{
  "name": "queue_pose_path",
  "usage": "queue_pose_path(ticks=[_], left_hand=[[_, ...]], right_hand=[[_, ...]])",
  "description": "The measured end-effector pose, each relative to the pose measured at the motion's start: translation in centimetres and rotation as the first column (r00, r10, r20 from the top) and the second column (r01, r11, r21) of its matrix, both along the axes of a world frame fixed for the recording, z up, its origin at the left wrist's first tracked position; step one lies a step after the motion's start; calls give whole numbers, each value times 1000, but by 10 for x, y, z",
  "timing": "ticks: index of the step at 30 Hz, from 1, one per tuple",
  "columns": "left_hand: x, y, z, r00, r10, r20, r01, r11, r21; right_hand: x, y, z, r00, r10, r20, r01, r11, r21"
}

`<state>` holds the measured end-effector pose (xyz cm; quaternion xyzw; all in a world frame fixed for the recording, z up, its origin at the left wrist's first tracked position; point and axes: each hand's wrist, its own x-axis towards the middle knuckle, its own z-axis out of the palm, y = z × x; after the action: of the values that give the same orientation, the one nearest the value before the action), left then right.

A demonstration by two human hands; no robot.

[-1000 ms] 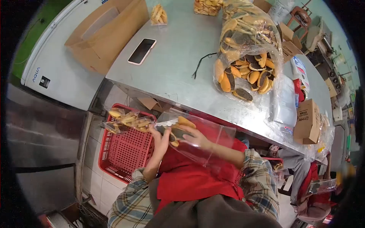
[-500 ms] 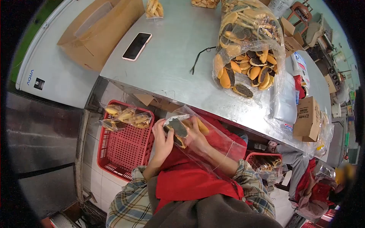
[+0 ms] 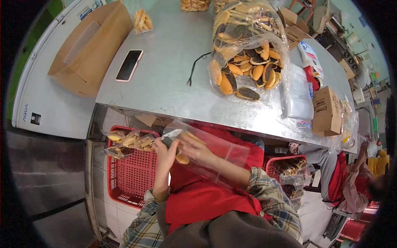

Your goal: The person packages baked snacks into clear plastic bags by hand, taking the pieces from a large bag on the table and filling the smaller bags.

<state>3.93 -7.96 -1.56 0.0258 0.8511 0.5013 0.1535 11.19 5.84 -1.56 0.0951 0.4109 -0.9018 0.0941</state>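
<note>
Steel table: below its near edge, my left hand holds a bun at its right, long axis apparently slanting; my right hand, blurred, is just beside, grip indeterminable.

A dark-screened smartphone is laid on the tabletop, a black cord is seen to its right, and AQUA is printed on a white freezer

Room above basket, bags apparently beyond
</note>
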Motion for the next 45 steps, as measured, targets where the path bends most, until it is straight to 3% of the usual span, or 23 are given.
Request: queue_pose_path(ticks=[3, 5, 6, 7, 8, 10, 13, 18, 20, 21, 23, 24, 26, 28, 30, 32, 34, 35, 37, 40, 41, 44, 45], left_hand=[[-28, -35, -21, 986, 165, -31, -166, 984, -63], [-44, -64, -10, 956, 290, 48, -284, 953, -105], [-50, -83, -19, 944, 321, 71, -315, 945, -82], [-55, -93, -26, 924, 369, 100, -367, 929, -34], [-57, -99, -29, 901, 411, 135, -416, 909, 12], [-52, -92, -27, 892, 418, 174, -422, 906, -14], [-50, -74, -21, 900, 346, 264, -336, 938, -86], [-33, -51, 13, 840, 377, 390, -391, 919, -47], [-36, -63, -6, 876, 318, 362, -376, 921, 102], [-40, -67, -19, 877, 366, 310, -382, 924, -13], [-46, -74, -45, 881, 283, 379, -394, 882, 257], [-44, -77, -55, 881, 248, 403, -408, 830, 381], [-47, -76, -65, 803, 364, 473, -507, 834, 217], [-51, -75, -77, 780, 416, 468, -545, 818, 181], [-50, -70, -80, 829, 429, 358, -512, 840, 181], [-43, -51, -57, 868, 472, 154, -477, 879, -3], [-28, -25, -12, 947, 317, 57, -321, 944, 77], [-24, -19, -15, 970, 243, -16, -241, 969, 56], [-14, -5, -8, 986, 136, -96, -134, 991, 30], [5, 11, 38, 975, 92, -201, -96, 995, -12], [7, 12, 47, 980, 74, -187, -73, 997, 13], [16, 16, 46, 970, 10, -241, 6, 998, 65], [20, 20, 54, 970, -2, -244, 27, 995, 100]], right_hand=[[15, 27, 14, 952, 306, 17, -306, 944, 122], [5, 76, 46, 940, 336, -62, -251, 802, 542], [-5, 104, 61, 979, 161, -125, -29, 718, 696], [-20, 137, 57, 986, -109, -129, 169, 701, 693], [-43, 173, 45, 870, -348, -350, 470, 370, 801], [-73, 217, 56, 785, -388, -482, 411, -255, 875], [-94, 234, 18, 858, -265, -439, 287, -461, 840], [-77, 252, 35, 799, -513, -315, 359, -14, 933], [-56, 252, 44, 695, -506, -510, 515, -145, 845], [-44, 250, 51, 760, -404, -509, 433, -269, 860], [-19, 241, 65, 879, -190, -437, 291, -511, 809], [-10, 237, 66, 870, -116, -478, 340, -561, 755], [-3, 225, 68, 830, 52, -556, 460, -627, 629], [0, 199, 82, 757, 359, -545, 653, -438, 618], [7, 153, 86, 668, 557, -494, 635, -80, 768], [12, 115, 68, 617, 688, -382, 572, -59, 818], [13, 75, 56, 836, 548, 9, -16, 7, 1000], [12, 59, 45, 911, 409, -49, -97, 329, 939], [5, 34, 16, 996, 92, -4, -76, 845, 529], [-8, 15, 4, 942, -3, -334, 225, 746, 627], [-2, 8, 15, 979, -123, -161, 170, 931, 322], [-3, 13, 38, 985, -136, 103, 90, 928, 361], [-2, 15, 42, 987, -150, 60, 136, 972, 191]])
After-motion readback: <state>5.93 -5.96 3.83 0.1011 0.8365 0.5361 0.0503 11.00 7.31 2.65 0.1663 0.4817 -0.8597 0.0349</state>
